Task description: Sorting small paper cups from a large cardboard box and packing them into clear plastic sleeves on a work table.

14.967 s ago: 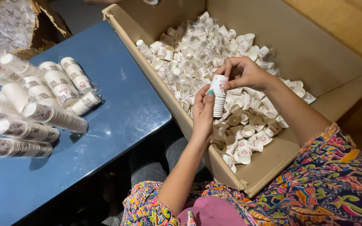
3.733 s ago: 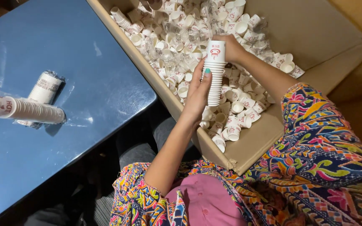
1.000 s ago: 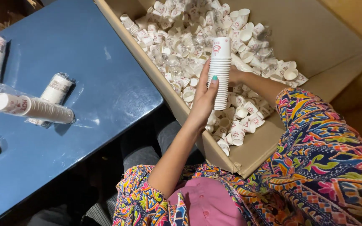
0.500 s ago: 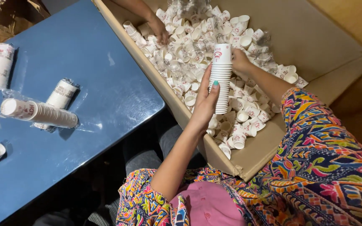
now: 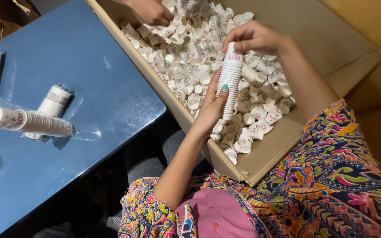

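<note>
Left hand (image 5: 211,110) and right hand (image 5: 254,39) fingers pinched a stack of paper cups (image 5: 229,81) over the cardboard box (image 5: 261,156) of loose cups.

I see short sleeves (image 5: 331,176) in a busy floral print of navy, orange, green and pink. A plain pink panel (image 5: 212,218) sits at six o'clock. The left hand (image 5: 210,110) has a teal-painted thumbnail.

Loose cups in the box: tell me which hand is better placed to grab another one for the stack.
Probably the right hand. It only pinches the top of the stack of cups, right above the loose cups in the cardboard box. The left hand cradles the stack's lower part, supporting it.
</note>
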